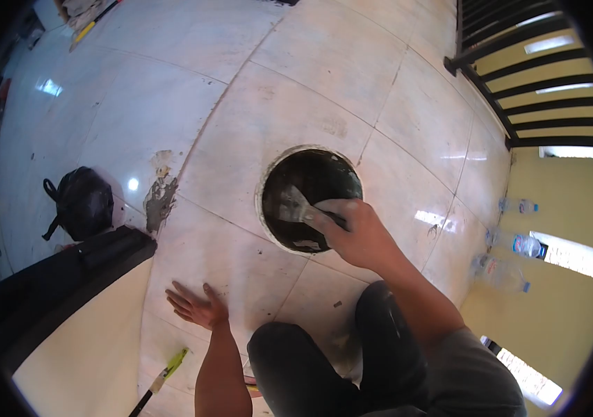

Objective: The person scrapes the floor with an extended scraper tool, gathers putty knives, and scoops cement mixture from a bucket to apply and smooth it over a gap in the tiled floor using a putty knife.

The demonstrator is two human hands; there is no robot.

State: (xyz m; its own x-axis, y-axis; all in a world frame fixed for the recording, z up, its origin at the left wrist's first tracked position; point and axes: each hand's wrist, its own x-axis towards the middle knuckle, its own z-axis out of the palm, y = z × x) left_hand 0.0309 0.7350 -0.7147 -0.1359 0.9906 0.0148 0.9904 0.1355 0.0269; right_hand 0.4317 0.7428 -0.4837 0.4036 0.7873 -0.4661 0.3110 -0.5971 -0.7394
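I have the right hand (350, 226) gripping a scraper (295, 206), its blade (grey-smeared) over the dark opening of a round bucket (259, 205). My left hand (199, 307) lies spread on the tiled floor (230, 153).

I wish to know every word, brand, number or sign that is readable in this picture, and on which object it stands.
No text is readable.
Middle clear plastic bottle with a blue label: label too small and blurred.
Largest clear plastic bottle with a blue cap: reddish marks, too blurred.
Smallest clear plastic bottle with a blue cap: any marking too small.
Flat greyish scraper in the right hand: no lettering visible.
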